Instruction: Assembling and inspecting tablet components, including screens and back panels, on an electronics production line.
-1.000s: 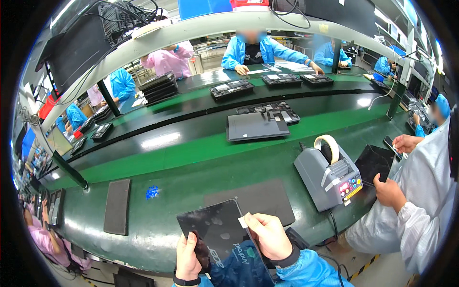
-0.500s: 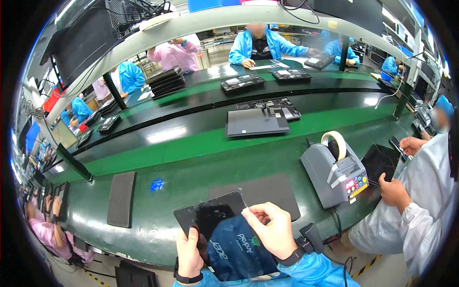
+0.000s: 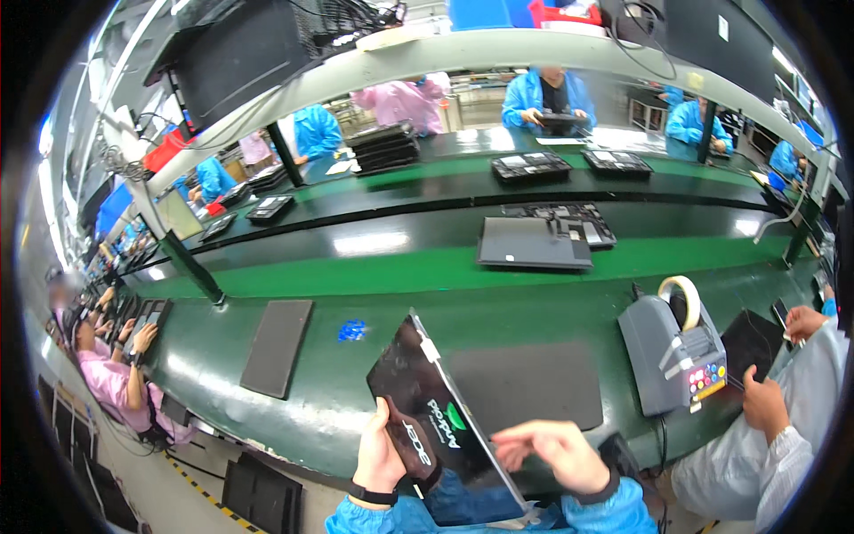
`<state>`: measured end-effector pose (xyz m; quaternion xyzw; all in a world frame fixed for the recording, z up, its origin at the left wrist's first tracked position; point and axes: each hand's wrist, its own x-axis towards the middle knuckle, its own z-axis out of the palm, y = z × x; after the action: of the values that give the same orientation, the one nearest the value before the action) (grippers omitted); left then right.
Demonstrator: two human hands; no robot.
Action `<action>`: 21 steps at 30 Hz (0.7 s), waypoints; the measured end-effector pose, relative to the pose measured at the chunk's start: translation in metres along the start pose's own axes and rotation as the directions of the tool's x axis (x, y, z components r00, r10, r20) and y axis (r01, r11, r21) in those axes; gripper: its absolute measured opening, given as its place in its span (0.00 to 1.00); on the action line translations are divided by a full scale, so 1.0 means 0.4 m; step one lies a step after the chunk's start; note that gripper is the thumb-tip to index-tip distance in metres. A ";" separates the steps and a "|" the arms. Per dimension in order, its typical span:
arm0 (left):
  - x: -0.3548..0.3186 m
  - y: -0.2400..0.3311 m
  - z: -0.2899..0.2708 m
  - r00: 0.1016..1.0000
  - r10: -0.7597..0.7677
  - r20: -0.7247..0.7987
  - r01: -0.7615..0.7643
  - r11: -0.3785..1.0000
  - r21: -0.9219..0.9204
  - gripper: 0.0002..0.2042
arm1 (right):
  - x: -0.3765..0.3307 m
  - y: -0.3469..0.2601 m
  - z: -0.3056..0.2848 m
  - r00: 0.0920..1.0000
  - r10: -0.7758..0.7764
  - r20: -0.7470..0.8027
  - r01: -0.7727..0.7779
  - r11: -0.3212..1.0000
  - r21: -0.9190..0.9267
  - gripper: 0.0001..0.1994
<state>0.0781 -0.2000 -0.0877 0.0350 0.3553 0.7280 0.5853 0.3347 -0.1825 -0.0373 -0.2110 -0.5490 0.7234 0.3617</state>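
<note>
A black tablet (image 3: 418, 383) with a lit screen showing light lettering and a green logo is tilted up on its edge in front of me. My left hand (image 3: 381, 456) grips its left side, thumb on the glass. A small whitish piece (image 3: 430, 349) sits on the far part of its right edge. Beside that edge, my right hand (image 3: 565, 454) is spread with fingers stretched out and nothing visible in them; whether a fingertip touches the edge I cannot tell. A dark grey mat (image 3: 534, 378) lies on the green bench beyond.
A grey tape dispenser (image 3: 663, 356) stands at the right, near a co-worker's hand (image 3: 767, 400). Small blue pieces (image 3: 352, 330) and a dark flat pad (image 3: 277, 347) lie at the left. Farther back, a grey laptop panel (image 3: 534, 244) rests against opened laptop parts.
The tablet has been tilted up more steeply. My right hand has let go of its far right corner and opened beside the edge. The view has swung left.
</note>
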 end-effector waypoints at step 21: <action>-0.057 0.102 0.048 0.977 0.065 0.205 -0.073 0.997 0.032 0.19 | 0.085 0.029 0.174 0.941 -0.027 -0.336 0.094 0.978 0.184 0.17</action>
<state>0.0602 -0.2133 -0.0423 0.1333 0.3062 0.7334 0.5921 0.2602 -0.2029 -0.0237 -0.2758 -0.4118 0.7168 0.4904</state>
